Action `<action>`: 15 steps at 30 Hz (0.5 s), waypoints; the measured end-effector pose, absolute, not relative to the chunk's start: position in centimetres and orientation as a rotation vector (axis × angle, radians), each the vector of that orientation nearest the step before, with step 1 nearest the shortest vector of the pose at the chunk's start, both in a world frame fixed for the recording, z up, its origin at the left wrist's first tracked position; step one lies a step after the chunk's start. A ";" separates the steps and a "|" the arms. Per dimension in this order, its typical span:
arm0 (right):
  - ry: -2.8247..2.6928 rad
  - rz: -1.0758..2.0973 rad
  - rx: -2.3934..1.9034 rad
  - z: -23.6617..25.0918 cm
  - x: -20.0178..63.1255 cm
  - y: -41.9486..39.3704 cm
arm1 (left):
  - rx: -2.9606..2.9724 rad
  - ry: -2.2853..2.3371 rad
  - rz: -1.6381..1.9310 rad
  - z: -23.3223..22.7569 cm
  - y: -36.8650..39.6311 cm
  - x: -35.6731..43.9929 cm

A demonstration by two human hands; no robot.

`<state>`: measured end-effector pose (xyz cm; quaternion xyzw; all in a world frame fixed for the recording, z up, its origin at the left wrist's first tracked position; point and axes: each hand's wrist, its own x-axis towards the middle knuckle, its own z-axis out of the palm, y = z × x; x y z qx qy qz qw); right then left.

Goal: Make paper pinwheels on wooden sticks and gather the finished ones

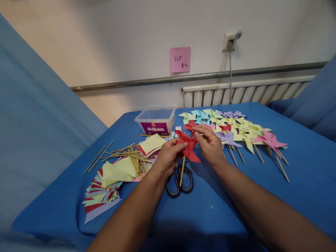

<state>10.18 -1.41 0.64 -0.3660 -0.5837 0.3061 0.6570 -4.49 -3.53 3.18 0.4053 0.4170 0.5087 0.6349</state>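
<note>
In the head view, the left hand (170, 154) pinches the red pinwheel (190, 150) above the scissors (179, 183), apparently to steady it, stick (182, 172) downward. The right hand (210, 143) curls at its edge; whether it grips cannot be told. Other pinwheels (244, 136) lie rightward, seemingly kept apart from paper sheets (118, 169) and loose sticks (119, 152) on the left.

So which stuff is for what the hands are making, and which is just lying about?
Seems part of the job:
red pinwheel, in the left hand
paper pieces
loose sticks
scissors
other pinwheels

Seems just around:
pink note
wall plug
radiator
clear tub, though I can't be sure
</note>
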 end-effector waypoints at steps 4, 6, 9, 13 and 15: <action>-1.493 0.533 -0.800 0.3 9.7 -1.7 | 0.993 1.001 1.233 2.9 -3.4 -4.3; -1.518 0.544 -0.807 0.0 9.6 -1.7 | 0.985 1.002 1.232 2.9 -3.4 -4.3; -1.489 0.557 -0.851 0.1 9.8 -1.8 | 0.932 0.970 1.197 3.0 -3.4 -4.3; -1.598 0.502 -0.852 0.3 9.8 -2.2 | 0.832 0.978 1.253 3.2 -3.3 -4.6; -1.728 0.416 -0.843 0.0 9.4 -2.4 | 0.802 0.981 1.287 3.3 -3.3 -4.7</action>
